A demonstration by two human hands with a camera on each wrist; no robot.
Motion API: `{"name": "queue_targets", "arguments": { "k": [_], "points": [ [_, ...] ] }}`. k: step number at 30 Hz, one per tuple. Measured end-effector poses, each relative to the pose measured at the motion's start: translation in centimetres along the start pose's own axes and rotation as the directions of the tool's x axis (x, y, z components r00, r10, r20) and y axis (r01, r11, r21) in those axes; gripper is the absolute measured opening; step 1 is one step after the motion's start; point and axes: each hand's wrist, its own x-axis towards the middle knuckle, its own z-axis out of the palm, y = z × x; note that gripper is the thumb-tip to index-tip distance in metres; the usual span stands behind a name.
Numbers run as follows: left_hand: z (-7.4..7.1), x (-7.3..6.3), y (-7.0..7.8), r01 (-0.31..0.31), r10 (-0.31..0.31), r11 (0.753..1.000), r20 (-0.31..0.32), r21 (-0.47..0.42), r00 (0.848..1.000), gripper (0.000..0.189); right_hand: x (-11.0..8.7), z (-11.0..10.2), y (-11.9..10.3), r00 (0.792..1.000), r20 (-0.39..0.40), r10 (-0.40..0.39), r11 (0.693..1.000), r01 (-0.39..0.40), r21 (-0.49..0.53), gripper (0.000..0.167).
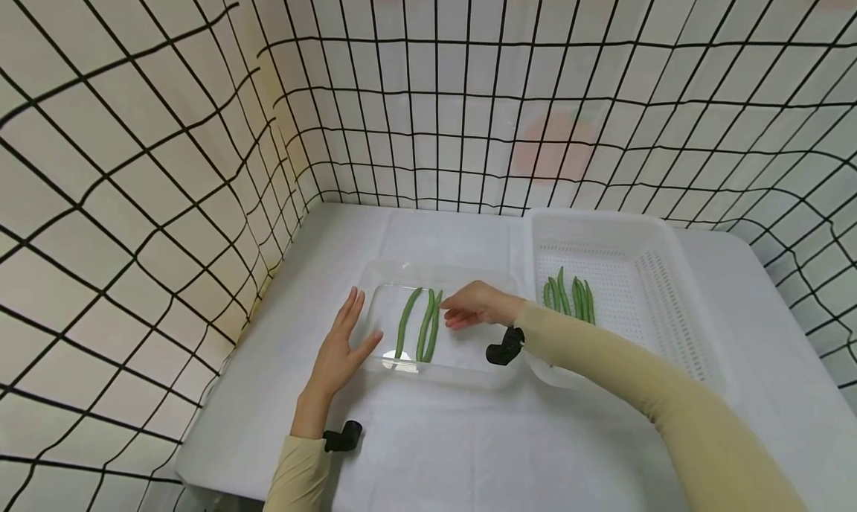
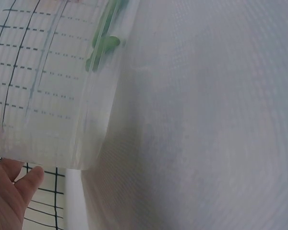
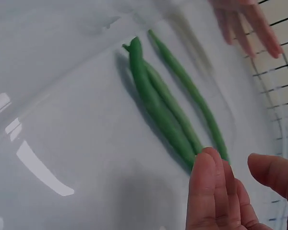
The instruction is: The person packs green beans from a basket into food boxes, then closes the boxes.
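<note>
A clear plastic container point(image 1: 462, 352) lies on the white table with three green beans in it. One green bean point(image 1: 405, 324) lies apart on the left, while a pair of beans point(image 3: 156, 103) lie against each other. My right hand point(image 1: 478, 304) is inside the container, just right of the pair. In the right wrist view its fingertips point(image 3: 209, 165) overlap the beans' ends, and the thumb stands apart with nothing pinched. Beside the container's left wall is my left hand point(image 1: 338, 352), fingers straight and thumb spread, holding nothing.
To the right stands a white perforated basket point(image 1: 669, 296) with several green beans point(image 1: 584, 300) in it, partly hidden by my right forearm. Black wire mesh point(image 1: 435, 88) over pale sheeting borders the table point(image 1: 428, 437) at the back and sides.
</note>
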Motion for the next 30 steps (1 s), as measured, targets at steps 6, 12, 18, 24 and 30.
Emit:
{"name": "queue_targets", "arguments": {
  "k": [6, 12, 18, 24, 30],
  "points": [
    [0.1, 0.0, -0.1, 0.001, -0.001, 1.000, 0.004, 0.014, 1.000, 0.077, -3.1, -3.1, -0.9, 0.993, 0.070, -0.098, 0.993, 0.093, 0.067, 0.039],
    [-0.1, -0.1, 0.0, 0.022, -0.022, 0.999, -0.001, 0.028, 1.000, 0.077, -6.3, -8.2, -1.7, 0.979, 0.068, -0.190, 0.974, 0.180, 0.135, 0.039],
    [-0.1, -0.1, 0.0, 0.026, -0.026, 0.999, 0.003, 0.020, 1.000, 0.077, -8.4, -14.1, -0.3, 0.981, -0.007, -0.195, 0.973, 0.194, 0.123, 0.050],
    [0.0, 0.0, 0.1, 0.016, -0.016, 1.000, -0.001, 0.017, 1.000, 0.077, -9.0, -18.9, 3.3, 0.989, -0.063, -0.131, 0.973, 0.140, 0.182, 0.023],
    [0.0, 0.0, 0.0, -0.012, 0.012, 1.000, -0.001, 0.011, 1.000, 0.078, -9.2, -22.3, 7.3, 0.998, -0.053, -0.045, 0.954, 0.059, 0.293, 0.018]
  ]
}}
